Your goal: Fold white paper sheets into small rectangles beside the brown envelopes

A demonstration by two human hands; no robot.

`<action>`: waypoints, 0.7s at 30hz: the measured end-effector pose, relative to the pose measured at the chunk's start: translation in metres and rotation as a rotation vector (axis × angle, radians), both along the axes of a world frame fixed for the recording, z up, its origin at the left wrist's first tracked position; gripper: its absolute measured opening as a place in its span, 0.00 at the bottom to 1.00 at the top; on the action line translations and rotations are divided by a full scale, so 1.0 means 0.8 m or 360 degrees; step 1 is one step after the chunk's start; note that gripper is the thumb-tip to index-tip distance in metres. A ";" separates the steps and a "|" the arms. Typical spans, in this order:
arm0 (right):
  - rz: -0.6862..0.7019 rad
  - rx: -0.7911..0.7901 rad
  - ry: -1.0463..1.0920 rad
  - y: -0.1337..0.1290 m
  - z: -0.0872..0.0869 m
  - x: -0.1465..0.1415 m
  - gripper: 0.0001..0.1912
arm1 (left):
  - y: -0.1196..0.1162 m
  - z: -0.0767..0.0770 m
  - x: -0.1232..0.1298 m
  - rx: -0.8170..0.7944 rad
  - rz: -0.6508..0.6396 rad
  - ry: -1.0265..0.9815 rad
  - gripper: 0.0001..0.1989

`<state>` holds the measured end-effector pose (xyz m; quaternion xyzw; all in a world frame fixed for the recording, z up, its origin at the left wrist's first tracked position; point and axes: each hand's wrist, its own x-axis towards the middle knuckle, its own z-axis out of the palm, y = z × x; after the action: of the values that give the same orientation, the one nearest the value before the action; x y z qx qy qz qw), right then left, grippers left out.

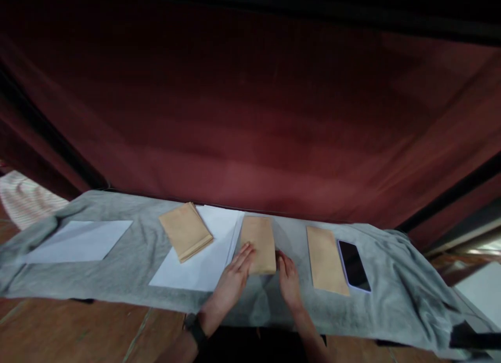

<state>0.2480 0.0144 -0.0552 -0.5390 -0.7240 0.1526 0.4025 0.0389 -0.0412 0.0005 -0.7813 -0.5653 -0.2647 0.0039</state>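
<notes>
A small stack of brown paper envelopes (260, 238) lies in front of me on the cloth-covered table. My left hand (238, 266) rests on its left side, fingers stretched out over the top paper. Along the stack's lower right edge sits my right hand (288, 277), its slightly bent fingers against the edge and the fingertips partly in shadow. Further left, another brown envelope stack (186, 230) lies at an angle on white paper sheets (188, 275). To the right is a flat brown envelope (325, 261).
A smartphone (354, 265) with a pale purple case lies beside the right-hand envelope. One more white sheet (84, 240) is at the far left. Grey cloth (135, 269) with folds covers the table. Behind its far edge hangs a dark red fabric wall (250, 144).
</notes>
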 end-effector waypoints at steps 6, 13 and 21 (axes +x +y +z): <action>0.0171 -0.0198 0.0184 -0.010 0.015 -0.073 0.20 | -0.016 0.030 -0.131 0.0273 0.0476 -0.0220 0.23; 0.0325 -0.0436 0.0113 -0.011 0.020 -0.188 0.17 | -0.054 -0.035 -0.246 0.0317 0.0841 -0.0217 0.21; 0.0174 -0.0559 0.0004 -0.016 0.016 -0.210 0.17 | -0.085 -0.050 -0.230 0.0200 0.1065 0.0010 0.24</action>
<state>0.0801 0.0013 -0.0426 -0.5607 -0.7139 0.2990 0.2944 -0.1450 -0.1088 -0.0392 -0.5516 -0.7729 -0.2806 0.1404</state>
